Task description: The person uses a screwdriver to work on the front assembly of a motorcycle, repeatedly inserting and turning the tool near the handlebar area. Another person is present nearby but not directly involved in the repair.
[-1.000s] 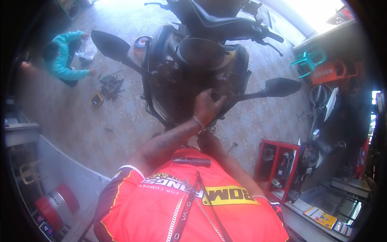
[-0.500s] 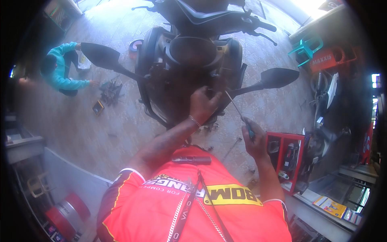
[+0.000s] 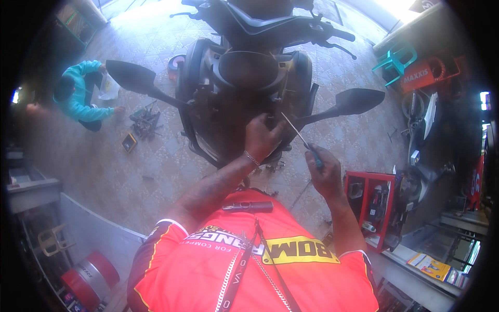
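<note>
A dark scooter (image 3: 248, 70) stands in front of me, its handlebar at the far end and two mirrors on stalks out to the sides. My left hand (image 3: 261, 138) is against its dark front, fingers and thumb bent around a spot in shadow. What they grip there is too dark to make out. In my right hand (image 3: 326, 174) is a screwdriver (image 3: 297, 133), its teal handle inside my closed fingers. The thin shaft points up and left, and its tip is just beyond my left thumb, close to the scooter's front; contact cannot be told.
The left mirror (image 3: 131, 76) and right mirror (image 3: 359, 101) jut out widely. A person in teal (image 3: 78, 96) crouches at the left beside a pile of metal parts (image 3: 145, 122). A red tool cabinet (image 3: 370, 174) stands near my right forearm. Farther right are a green stool (image 3: 395, 65) and another motorcycle (image 3: 416, 130).
My right hand has moved slightly up and left, bringing the screwdriver tip nearer the scooter and my left hand. My left hand stays almost where it was.
</note>
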The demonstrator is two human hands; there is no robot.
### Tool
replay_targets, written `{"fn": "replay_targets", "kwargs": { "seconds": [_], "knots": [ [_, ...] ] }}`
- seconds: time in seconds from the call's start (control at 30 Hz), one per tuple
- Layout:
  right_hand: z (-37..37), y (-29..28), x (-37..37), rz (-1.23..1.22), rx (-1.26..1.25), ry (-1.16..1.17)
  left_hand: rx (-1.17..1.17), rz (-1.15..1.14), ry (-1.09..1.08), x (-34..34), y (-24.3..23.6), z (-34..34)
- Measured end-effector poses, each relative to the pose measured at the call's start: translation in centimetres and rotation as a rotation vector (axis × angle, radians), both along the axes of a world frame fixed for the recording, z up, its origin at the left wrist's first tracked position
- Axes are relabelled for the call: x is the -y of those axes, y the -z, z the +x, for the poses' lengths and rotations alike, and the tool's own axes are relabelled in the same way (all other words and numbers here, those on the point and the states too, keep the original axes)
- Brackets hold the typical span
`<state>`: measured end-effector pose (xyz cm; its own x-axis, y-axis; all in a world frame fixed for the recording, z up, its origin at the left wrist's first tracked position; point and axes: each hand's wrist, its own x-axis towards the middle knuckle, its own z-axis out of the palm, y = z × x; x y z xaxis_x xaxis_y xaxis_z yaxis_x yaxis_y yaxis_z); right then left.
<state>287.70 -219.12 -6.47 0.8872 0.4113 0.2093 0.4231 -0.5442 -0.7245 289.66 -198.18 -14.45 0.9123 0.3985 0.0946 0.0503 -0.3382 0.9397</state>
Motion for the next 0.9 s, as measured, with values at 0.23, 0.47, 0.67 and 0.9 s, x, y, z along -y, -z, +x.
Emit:
{"fn": "replay_targets", "kwargs": {
  "seconds": [0.23, 0.47, 0.67, 0.9],
  "knots": [
    [-0.7, -1.7, -1.2, -0.273, 0.105, -0.071, -0.021, -0.105, 0.015, -0.1, 0.1, -0.5],
    [1.4, -4.9, -1.6, -0.331, 0.109, -0.142, -0.007, -0.025, 0.008, -0.1, 0.8, -0.7],
    [1.5, -6.4, -3.7, -0.368, 0.063, -0.220, 0.002, -0.071, 0.016, -0.2, 1.2, -0.7],
    [0.8, -7.3, -6.6, -0.421, -0.017, -0.210, 0.028, -0.083, 0.009, -0.1, 1.6, -0.3]
  ]
}}
